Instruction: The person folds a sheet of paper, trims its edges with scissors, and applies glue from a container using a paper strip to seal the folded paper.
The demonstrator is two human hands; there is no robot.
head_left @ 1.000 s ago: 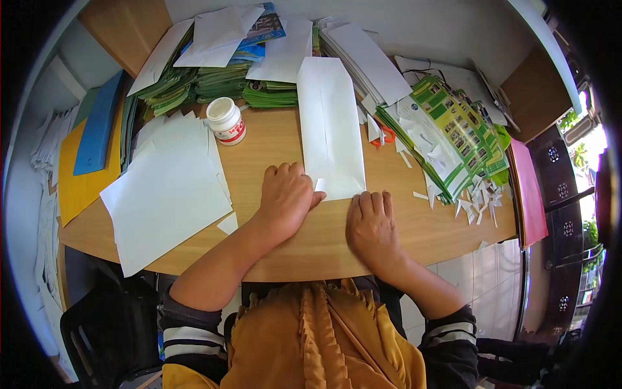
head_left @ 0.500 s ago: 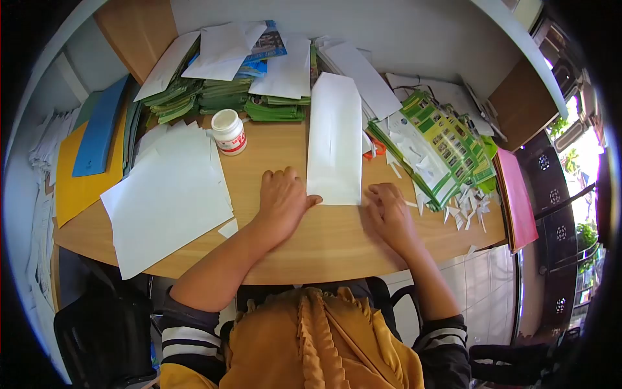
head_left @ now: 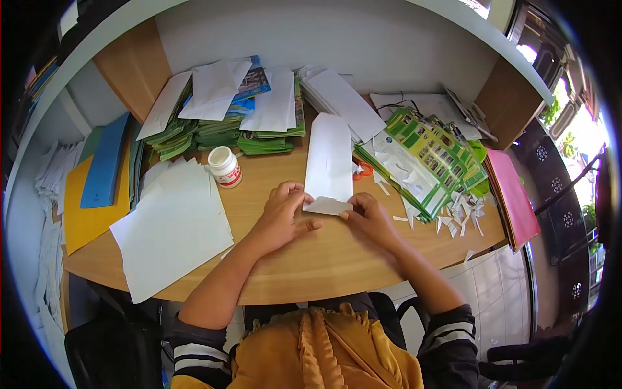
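A long white paper envelope lies on the desk in front of me, its far end tapered. Its near end is folded up into a short flap. My left hand is at the flap's left corner; the fingertips touch the paper while the thumb sticks out, apart from it. At the right corner, my right hand pinches the flap between thumb and fingers. Just right of the envelope, the orange handles of scissors show, partly hidden under papers.
White sheets lie at left, beside a white jar without a lid. Green printed stacks topped with white envelopes stand behind. On the right are green printed sheets, paper scraps and a pink folder.
The envelope's near end has gone from flat to folded up. My right hand has moved in from beside the envelope to its corner. The camera view has tilted up slightly.
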